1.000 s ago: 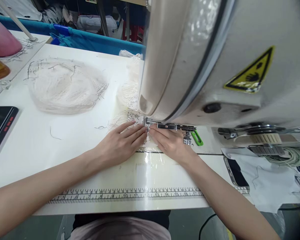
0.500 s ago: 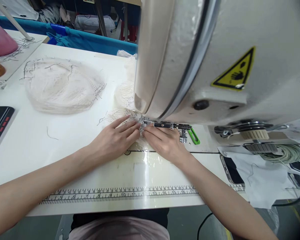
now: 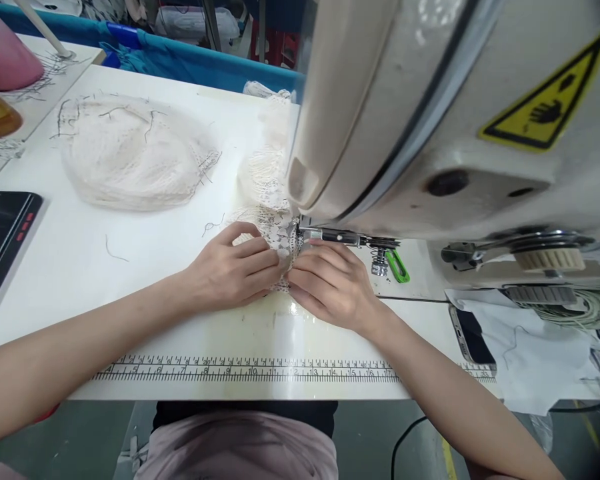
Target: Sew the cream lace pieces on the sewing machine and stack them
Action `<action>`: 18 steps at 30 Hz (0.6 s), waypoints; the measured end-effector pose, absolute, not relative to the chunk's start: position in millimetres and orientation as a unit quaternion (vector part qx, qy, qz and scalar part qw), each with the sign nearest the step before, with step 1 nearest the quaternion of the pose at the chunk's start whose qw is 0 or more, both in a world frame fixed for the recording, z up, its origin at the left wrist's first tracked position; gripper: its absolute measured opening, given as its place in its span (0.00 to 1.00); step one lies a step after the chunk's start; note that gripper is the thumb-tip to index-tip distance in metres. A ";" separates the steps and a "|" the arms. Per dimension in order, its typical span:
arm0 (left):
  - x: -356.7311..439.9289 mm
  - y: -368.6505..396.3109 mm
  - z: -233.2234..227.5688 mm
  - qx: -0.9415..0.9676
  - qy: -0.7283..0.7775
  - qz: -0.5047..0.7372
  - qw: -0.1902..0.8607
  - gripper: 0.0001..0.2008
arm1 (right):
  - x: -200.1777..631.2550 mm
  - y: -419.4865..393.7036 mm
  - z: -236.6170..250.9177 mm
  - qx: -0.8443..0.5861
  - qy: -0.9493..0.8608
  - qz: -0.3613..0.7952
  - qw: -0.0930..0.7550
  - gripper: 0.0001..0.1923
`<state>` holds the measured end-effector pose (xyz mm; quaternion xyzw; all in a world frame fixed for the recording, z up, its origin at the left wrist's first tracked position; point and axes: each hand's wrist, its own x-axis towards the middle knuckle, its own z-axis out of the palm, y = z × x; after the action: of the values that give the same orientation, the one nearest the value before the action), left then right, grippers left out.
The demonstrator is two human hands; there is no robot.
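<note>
Both hands are down on the white table (image 3: 70, 267), right at the needle end of the sewing machine (image 3: 430, 113). Left hand (image 3: 230, 270) lies palm down on the lace piece (image 3: 273, 230), fingers curled and close together, tips pressing the fabric flat. Right hand (image 3: 330, 283) sits just beside it, fingers bent and bunched, tips on the same lace edge; the two sets of fingertips nearly touch. Cannot tell whether either hand actually pinches the lace or only presses it.

The lace runs from under the fingertips up and back along the machine head, then bunches behind it. Its front edge sits at the presser foot (image 3: 325, 235), a metal bar sticking out from under the head. A green clip (image 3: 397, 265) lies just right of the foot, next to a small spring.

A separate heap of white netting (image 3: 130, 160) with dark loose threads sits well left of the hands. A printed ruler strip (image 3: 250, 369) runs along the near table edge. A dark tablet (image 3: 3, 230) sits at far left; a phone (image 3: 473, 337) lies on white cloth to the right. A yellow warning sticker (image 3: 550, 107) is on the machine body.
</note>
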<state>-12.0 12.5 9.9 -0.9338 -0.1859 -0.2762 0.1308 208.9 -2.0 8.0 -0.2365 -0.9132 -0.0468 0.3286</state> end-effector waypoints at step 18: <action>-15.0 10.9 5.5 -0.953 -0.252 -0.165 0.031 0.25 | 211.8 -7.8 8.4 -0.202 -0.937 -0.032 0.285 0.05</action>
<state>-15.0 10.9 5.5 -0.9529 -0.2522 -0.1654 0.0313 211.8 -7.8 8.4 -0.2019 -0.9366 -0.0321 0.2845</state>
